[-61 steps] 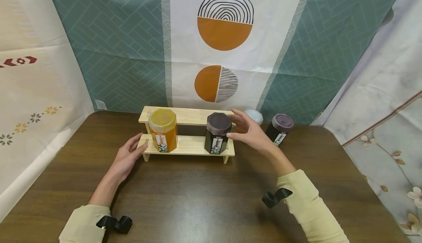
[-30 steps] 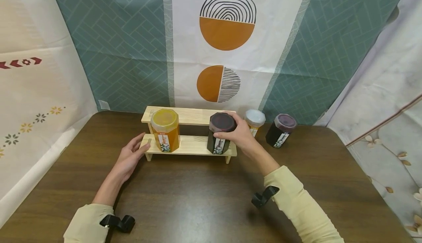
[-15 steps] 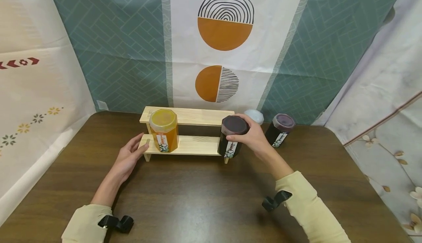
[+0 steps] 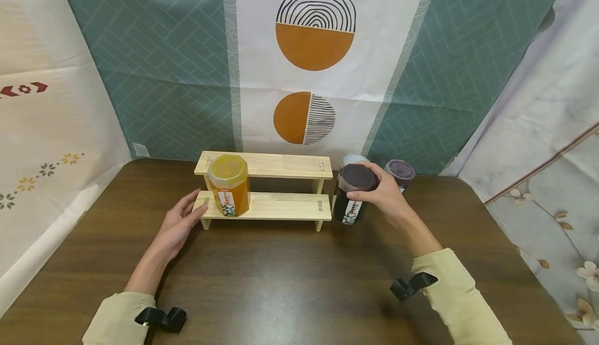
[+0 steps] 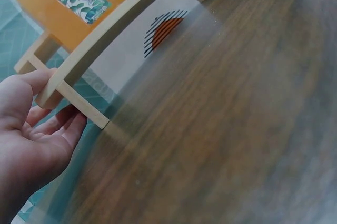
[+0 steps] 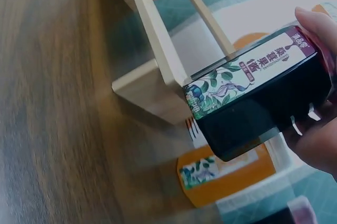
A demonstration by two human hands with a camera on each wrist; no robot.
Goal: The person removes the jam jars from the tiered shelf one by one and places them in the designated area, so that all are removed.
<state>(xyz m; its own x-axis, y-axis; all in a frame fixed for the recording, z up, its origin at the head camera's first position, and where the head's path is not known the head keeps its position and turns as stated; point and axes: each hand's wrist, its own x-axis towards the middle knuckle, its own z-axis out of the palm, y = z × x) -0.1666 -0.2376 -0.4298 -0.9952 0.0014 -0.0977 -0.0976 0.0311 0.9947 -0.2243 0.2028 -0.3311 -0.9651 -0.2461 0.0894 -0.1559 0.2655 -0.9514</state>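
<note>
Just off the right end of a pale wooden two-tier rack (image 4: 267,164), the right hand (image 4: 387,195) grips a dark octagonal plastic-looking jar (image 4: 351,209) near its lid; whether the jar touches the rack is hard to tell. The left hand (image 4: 179,224) pinches the left end of the lower shelf (image 4: 281,207), where an orange, yellow-lidded octagonal jar (image 4: 230,193) stands upright.

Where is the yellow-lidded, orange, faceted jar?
In the head view, that jar stands on the lower shelf of the pale wooden rack, toward its left end, near the left hand.
</note>
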